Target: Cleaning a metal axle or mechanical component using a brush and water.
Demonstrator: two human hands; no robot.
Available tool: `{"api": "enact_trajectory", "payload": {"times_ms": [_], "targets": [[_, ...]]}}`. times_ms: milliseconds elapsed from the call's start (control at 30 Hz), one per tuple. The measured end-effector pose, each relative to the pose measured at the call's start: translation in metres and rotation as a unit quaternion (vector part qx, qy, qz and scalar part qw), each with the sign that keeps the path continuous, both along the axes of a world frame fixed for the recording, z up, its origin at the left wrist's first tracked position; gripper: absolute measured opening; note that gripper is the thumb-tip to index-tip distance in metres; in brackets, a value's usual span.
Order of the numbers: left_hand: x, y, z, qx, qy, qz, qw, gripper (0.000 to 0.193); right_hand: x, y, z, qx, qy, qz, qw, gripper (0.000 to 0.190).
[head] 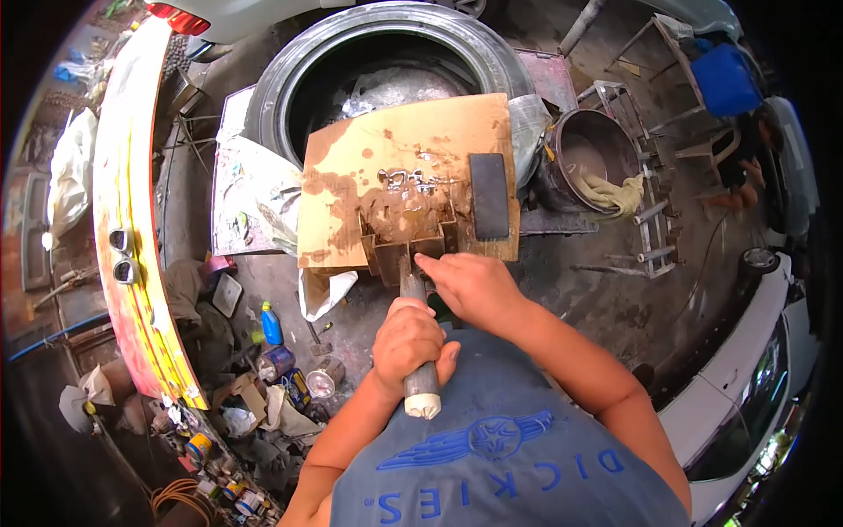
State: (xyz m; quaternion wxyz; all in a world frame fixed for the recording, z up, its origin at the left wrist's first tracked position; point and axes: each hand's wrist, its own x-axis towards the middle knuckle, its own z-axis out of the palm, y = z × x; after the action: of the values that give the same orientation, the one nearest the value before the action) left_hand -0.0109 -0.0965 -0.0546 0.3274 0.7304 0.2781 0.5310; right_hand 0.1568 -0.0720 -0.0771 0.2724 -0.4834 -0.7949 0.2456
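Note:
A grey rod (413,290) with a whitish end cap points towards me, and my left hand (409,342) is wrapped around it. At its far end is a brown, rusty-looking metal bracket (428,245) with upright plates. The bracket rests at the front edge of a cardboard sheet (336,155), which is stained with brown wet patches and a glossy puddle. My right hand (471,286) lies just right of the rod, its index fingertip at the bracket's near side. The underside of its fingers is hidden. A dark rectangular block (489,196) lies flat on the cardboard's right side.
Behind the cardboard lies a large tyre (263,85). A dark bucket (593,161) with a yellowish cloth (609,191) over its rim stands right, beside a metal frame (649,224). Cans (326,377) and a blue bottle (271,326) stand on the floor left, near a long yellow-and-red panel (128,165).

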Motion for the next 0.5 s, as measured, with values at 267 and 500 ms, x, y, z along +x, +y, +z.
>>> {"api": "enact_trajectory", "payload": {"times_ms": [267, 500], "targets": [[0.001, 0.0, 0.003, -0.001, 0.003, -0.01, 1.0, 0.031, 0.001, 0.003, 0.008, 0.007, -0.005, 0.013, 1.0, 0.037], [-0.003, 0.001, 0.0, -0.001, 0.004, -0.009, 1.0, 0.032, -0.003, 0.008, 0.013, -0.001, -0.036, 0.015, 0.999, 0.035]]}}
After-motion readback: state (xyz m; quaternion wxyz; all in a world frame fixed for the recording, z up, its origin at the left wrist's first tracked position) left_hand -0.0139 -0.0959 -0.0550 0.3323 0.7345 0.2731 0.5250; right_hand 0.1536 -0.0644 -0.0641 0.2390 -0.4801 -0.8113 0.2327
